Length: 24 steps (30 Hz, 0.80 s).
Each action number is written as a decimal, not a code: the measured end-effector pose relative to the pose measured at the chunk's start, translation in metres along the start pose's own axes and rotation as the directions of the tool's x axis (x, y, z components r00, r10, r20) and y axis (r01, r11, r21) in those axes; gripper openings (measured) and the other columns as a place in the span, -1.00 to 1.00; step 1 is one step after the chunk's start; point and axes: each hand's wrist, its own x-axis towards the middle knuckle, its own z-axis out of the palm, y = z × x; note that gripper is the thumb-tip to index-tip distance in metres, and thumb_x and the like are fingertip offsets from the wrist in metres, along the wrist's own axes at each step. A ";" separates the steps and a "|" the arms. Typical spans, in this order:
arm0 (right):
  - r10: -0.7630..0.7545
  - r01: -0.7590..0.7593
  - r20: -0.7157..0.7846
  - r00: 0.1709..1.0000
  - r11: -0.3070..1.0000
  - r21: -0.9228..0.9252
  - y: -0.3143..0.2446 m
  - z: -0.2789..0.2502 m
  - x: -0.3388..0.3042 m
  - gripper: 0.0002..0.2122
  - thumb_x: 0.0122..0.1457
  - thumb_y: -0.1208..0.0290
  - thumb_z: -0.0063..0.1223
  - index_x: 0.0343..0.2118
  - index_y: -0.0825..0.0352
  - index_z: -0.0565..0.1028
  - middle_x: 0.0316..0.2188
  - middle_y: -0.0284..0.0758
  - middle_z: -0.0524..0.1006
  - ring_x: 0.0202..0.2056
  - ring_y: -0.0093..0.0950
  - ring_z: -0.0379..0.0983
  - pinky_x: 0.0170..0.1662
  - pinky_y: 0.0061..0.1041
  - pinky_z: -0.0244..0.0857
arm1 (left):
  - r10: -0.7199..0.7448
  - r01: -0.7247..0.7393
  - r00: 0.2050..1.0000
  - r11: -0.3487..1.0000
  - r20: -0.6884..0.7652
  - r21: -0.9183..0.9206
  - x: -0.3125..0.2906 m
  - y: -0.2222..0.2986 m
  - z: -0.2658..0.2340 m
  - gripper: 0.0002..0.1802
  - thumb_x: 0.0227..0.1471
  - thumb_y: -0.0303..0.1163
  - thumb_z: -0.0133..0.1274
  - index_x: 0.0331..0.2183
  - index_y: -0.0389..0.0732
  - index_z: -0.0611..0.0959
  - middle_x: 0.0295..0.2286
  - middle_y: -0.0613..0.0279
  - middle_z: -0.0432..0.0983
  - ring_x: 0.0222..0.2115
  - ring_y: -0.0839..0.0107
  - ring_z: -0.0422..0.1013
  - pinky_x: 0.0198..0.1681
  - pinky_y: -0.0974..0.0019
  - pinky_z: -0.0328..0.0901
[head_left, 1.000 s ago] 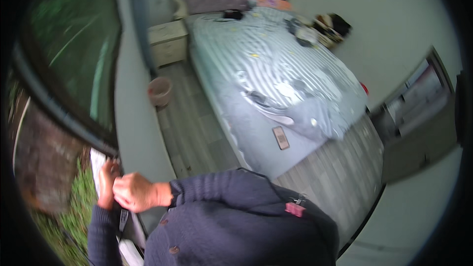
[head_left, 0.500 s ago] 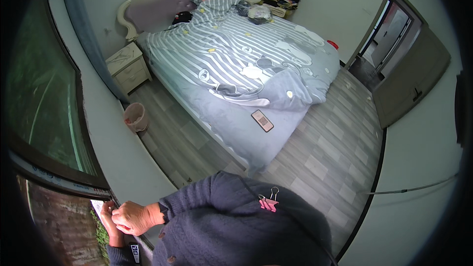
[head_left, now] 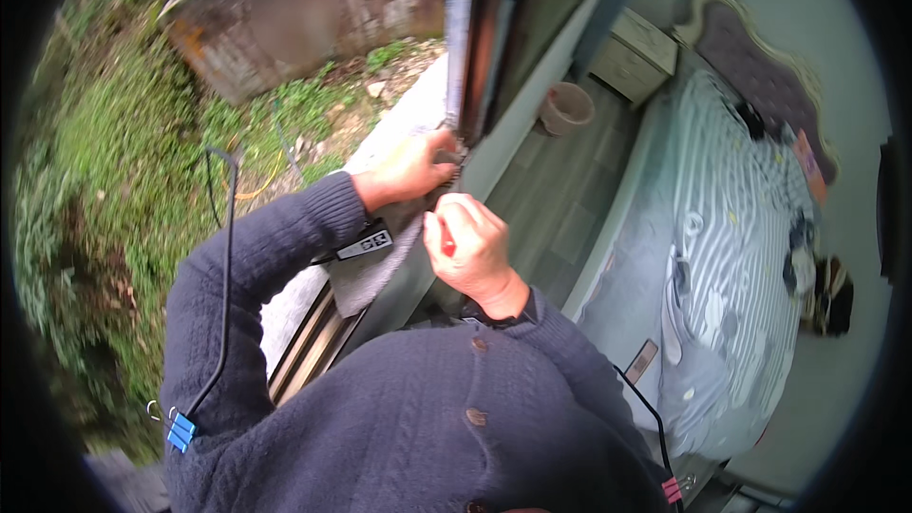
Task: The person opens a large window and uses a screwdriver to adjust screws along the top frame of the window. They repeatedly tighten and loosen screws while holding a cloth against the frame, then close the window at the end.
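Note:
Both my hands are at the opened window, beside the lower end of its upright frame (head_left: 463, 33). A strip of grey cloth (head_left: 366, 280) lies over the sill and runs up between them. My left hand (head_left: 404, 171), reaching over the sill from the outer side, has its fingers bent around what looks like a bunched part of this cloth at the frame. Just below it, on the room side, my right hand (head_left: 475, 252) is closed in a fist; whatever its fingers hold is hidden. A label tag (head_left: 366, 244) sits at my left wrist.
Window tracks (head_left: 309, 351) run along the sill near my body. Outside are a grassy slope (head_left: 123, 199) and a rusty metal sheet (head_left: 304, 14). Inside stand a waste bin (head_left: 567, 109), a nightstand (head_left: 635, 55) and a bed (head_left: 722, 275) with a phone (head_left: 643, 359) on it.
My view has swung left from the bedroom to the window and the ground outside. My hands, overlapping before at the lower left, now appear near the middle, slightly apart.

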 end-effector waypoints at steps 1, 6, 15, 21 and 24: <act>0.001 -0.001 0.023 1.000 1.000 -0.009 -0.002 0.000 0.002 -0.87 -0.04 0.61 0.21 -0.51 0.35 0.43 -0.51 -0.26 0.48 -0.52 -0.25 0.46 -0.43 -0.37 0.36 | -0.117 0.115 0.991 0.993 0.058 0.032 -0.001 0.005 -0.005 -0.66 0.01 -0.32 0.11 -0.14 -0.22 0.59 -0.38 -0.11 0.60 -0.31 0.04 0.56 -0.19 0.08 0.41; -0.022 0.026 0.045 0.999 0.996 -0.087 -0.011 0.005 0.004 -0.86 -0.04 0.61 0.21 -0.50 0.35 0.43 -0.49 -0.25 0.48 -0.49 -0.25 0.46 -0.41 -0.36 0.37 | -0.221 0.225 0.971 0.974 0.092 -0.034 -0.009 0.019 -0.012 -0.66 0.02 -0.38 0.11 -0.11 -0.22 0.61 -0.38 -0.10 0.60 -0.30 0.11 0.55 -0.18 0.14 0.40; 0.001 0.008 0.078 0.997 0.993 -0.115 -0.003 0.021 0.011 -0.85 -0.05 0.61 0.22 -0.49 0.35 0.43 -0.48 -0.24 0.48 -0.48 -0.25 0.46 -0.42 -0.35 0.35 | -0.178 0.182 0.983 0.978 0.042 -0.102 -0.011 0.010 -0.002 -0.66 0.01 -0.44 0.07 -0.12 -0.22 0.65 -0.39 -0.11 0.61 -0.34 0.08 0.57 -0.19 0.14 0.42; 0.011 -0.001 0.085 0.996 0.993 -0.118 -0.006 0.018 0.017 -0.86 -0.04 0.63 0.21 -0.48 0.35 0.43 -0.47 -0.24 0.49 -0.51 -0.24 0.45 -0.42 -0.37 0.35 | -0.117 0.123 0.992 0.978 0.041 -0.170 -0.003 0.001 0.008 -0.66 -0.04 -0.48 0.06 -0.16 -0.22 0.68 -0.39 -0.09 0.62 -0.34 0.07 0.57 -0.18 0.14 0.42; 0.042 -0.031 0.094 0.995 0.992 -0.120 -0.009 0.017 0.019 -0.86 -0.02 0.63 0.21 -0.48 0.36 0.43 -0.46 -0.22 0.51 -0.50 -0.24 0.47 -0.41 -0.38 0.36 | -0.111 0.114 0.993 0.980 0.030 -0.164 -0.003 0.001 0.008 -0.67 -0.09 -0.48 0.06 -0.20 -0.20 0.70 -0.41 -0.08 0.61 -0.35 0.04 0.56 -0.17 0.11 0.43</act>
